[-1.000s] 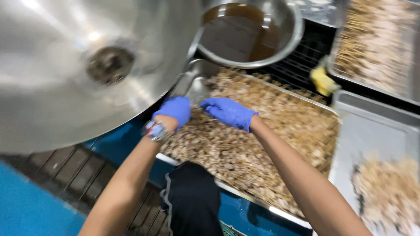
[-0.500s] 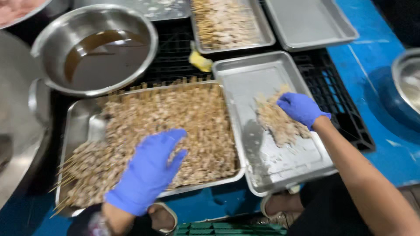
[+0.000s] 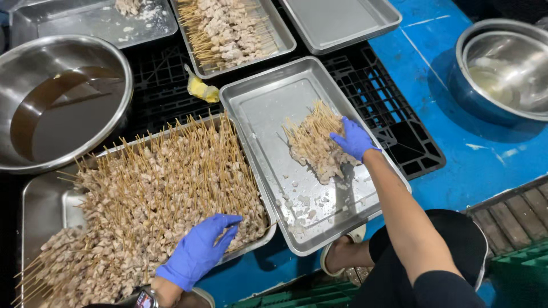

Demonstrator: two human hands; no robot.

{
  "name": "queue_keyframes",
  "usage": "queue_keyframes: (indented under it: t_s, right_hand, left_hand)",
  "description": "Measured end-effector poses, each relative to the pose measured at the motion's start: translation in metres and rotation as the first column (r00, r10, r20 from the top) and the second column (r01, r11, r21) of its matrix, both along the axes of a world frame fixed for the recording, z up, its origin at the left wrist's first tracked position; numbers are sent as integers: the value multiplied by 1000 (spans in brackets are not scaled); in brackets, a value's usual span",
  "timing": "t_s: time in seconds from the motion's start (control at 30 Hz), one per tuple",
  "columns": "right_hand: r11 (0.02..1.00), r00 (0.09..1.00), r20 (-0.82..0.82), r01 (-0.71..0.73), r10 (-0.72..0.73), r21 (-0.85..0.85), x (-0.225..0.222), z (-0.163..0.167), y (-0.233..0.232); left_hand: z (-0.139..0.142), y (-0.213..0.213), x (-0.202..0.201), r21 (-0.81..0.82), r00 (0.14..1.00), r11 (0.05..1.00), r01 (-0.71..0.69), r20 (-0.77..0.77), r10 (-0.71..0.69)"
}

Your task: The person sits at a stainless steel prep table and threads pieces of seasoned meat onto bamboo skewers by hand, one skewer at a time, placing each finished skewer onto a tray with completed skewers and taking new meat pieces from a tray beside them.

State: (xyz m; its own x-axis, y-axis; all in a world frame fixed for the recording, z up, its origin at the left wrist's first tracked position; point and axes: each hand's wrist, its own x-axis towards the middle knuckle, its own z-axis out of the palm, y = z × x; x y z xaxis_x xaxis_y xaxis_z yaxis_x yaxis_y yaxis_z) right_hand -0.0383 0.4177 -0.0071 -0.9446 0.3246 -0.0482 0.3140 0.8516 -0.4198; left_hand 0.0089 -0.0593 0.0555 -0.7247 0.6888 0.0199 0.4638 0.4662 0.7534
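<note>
Both my hands wear blue gloves. My left hand point(image 3: 200, 249) lies flat, fingers spread, on the near edge of a big heap of meat skewers point(image 3: 148, 199) filling a steel tray point(image 3: 43, 199). My right hand point(image 3: 354, 138) rests on a small bundle of skewers point(image 3: 314, 142) lying in a mostly bare steel tray point(image 3: 268, 97) to the right. The fingers press on top of the bundle and are not wrapped around it.
A steel bowl of brown liquid point(image 3: 57, 108) sits at the far left. Another tray of skewers point(image 3: 228, 28) and a bare tray point(image 3: 337, 17) lie at the back. A yellow cloth point(image 3: 202, 90) sits between trays. A large steel basin point(image 3: 505, 68) stands at right on blue flooring.
The view has swung from a close look at a big bowl to the trays. My right hand stayed on the small bundle. My left hand dropped onto the skewer heap.
</note>
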Motion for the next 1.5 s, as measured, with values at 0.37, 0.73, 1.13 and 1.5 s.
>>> queue_keyframes:
  t_s: [0.37,0.73,1.13,1.5]
  right_hand:
    - [851,958,146,285,-245,-441,17,-30,8]
    - [694,976,179,215,-125,-687,64,-44,0]
    - [1000,944,-328,-27,22,-11,46,-46,-66]
    - [783,973,-26,167,-228,-600,26,-43,-56]
  left_hand:
    - [20,3,1,-16,999,1000,-15,-41,14]
    - [32,-2,15,-19,996,998,56,-61,-57]
    - [26,-3,14,-6,998,1000,27,-51,-27]
    - [27,-4,11,-70,992,997,16,-123,-25]
